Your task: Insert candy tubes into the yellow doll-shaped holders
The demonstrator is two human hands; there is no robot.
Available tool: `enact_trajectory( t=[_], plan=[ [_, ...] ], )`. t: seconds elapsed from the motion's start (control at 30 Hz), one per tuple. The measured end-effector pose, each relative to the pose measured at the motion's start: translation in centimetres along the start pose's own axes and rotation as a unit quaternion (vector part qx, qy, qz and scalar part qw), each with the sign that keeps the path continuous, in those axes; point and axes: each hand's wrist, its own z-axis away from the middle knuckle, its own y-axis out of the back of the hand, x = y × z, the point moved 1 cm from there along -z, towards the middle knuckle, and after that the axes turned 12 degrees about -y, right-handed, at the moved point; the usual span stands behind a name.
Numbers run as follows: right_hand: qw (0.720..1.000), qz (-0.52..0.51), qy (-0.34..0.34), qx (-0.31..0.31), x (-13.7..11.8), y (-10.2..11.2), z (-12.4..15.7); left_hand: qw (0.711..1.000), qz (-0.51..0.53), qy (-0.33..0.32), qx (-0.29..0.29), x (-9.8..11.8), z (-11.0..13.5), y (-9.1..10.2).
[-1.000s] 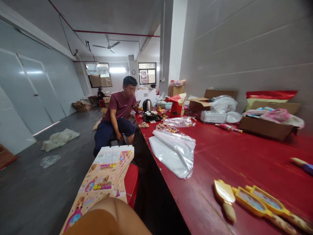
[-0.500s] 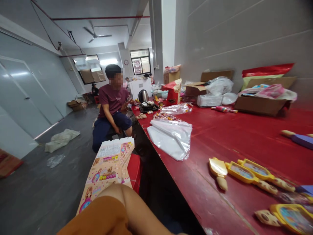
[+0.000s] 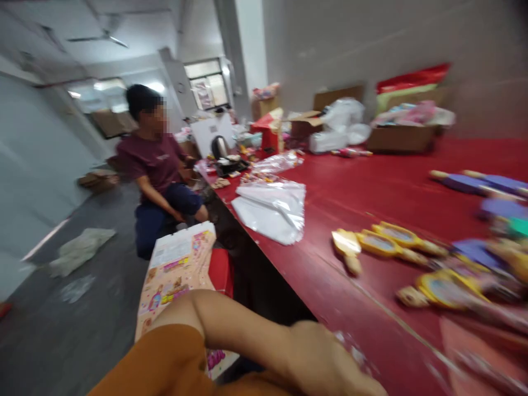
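Workshop: long red workbench (image 3: 383, 187), cardboard cartons (image 3: 400, 139)

Grey panelled wall right, window far end, ceiling fan (image 3: 103, 38) overhead, dark grey floor (image 3: 103, 313). Wall (image 3: 363, 44) and window (image 3: 206, 77) blurred.

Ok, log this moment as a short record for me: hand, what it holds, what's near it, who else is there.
hand: left hand, blurred, orange sleeve
holding: cannot tell
nearest: red table, at its edge
under forearm: printed cardboard sheets
on table: yellow-framed toy mirrors, clear plastic bags, electric kettle
co-worker: seated person in maroon T-shirt, beside the table
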Motion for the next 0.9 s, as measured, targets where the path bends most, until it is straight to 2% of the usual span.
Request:
enact_trajectory(
  t=[0.07,0.13,0.2,0.27,0.33,0.4,0.5,0.6,0.7,0.73,0.8,0.87,0.9],
  plan=[
    [0.994,-0.039,-0.099,-0.008,1.6,2.5,4.4,0.999,-0.026,-0.03,-0.029,0.0,-0.2,0.8],
    [0.986,-0.044,-0.16,0.011,2.2,4.4,7.5,0.997,-0.077,-0.016,-0.002,-0.5,-0.5,2.1],
    [0.982,0.088,-0.14,0.088,2.3,5.6,8.5,0.996,-0.087,0.003,0.032,-1.1,-0.9,3.5],
    [0.955,0.24,-0.091,0.147,2.3,5.9,8.3,0.993,-0.105,-0.003,0.056,-1.4,-1.2,4.3],
    [0.941,0.291,-0.071,0.158,2.3,5.6,7.8,0.99,-0.126,-0.033,0.061,-1.4,-1.4,4.3],
    [0.955,0.254,-0.089,0.128,2.2,5.1,7.7,0.988,-0.131,-0.06,0.052,-1.5,-1.4,3.6],
    [0.972,0.131,-0.185,0.065,2.4,4.7,7.9,0.986,-0.141,-0.077,0.053,-1.9,-1.6,2.4],
    [0.957,-0.056,-0.285,0.009,2.8,4.9,7.8,0.979,-0.168,-0.092,0.069,-2.1,-1.7,1.9],
    [0.929,-0.193,-0.312,-0.038,3.0,5.0,7.1,0.977,-0.176,-0.101,0.069,-1.7,-1.8,2.1],
    [0.929,-0.195,-0.311,-0.043,3.1,5.2,6.9,0.977,-0.177,-0.098,0.068,-1.6,-1.9,2.3],
    [0.948,-0.131,-0.289,-0.028,3.3,6.0,7.0,0.978,-0.17,-0.091,0.082,-1.8,-2.2,3.1],
    [0.97,0.001,-0.24,0.045,4.1,7.9,7.8,0.976,-0.162,-0.08,0.119,-2.9,-2.7,4.2],
    [0.968,0.07,-0.217,0.102,4.9,9.4,8.6,0.974,-0.166,-0.06,0.141,-4.0,-3.1,4.9]
  ],
)
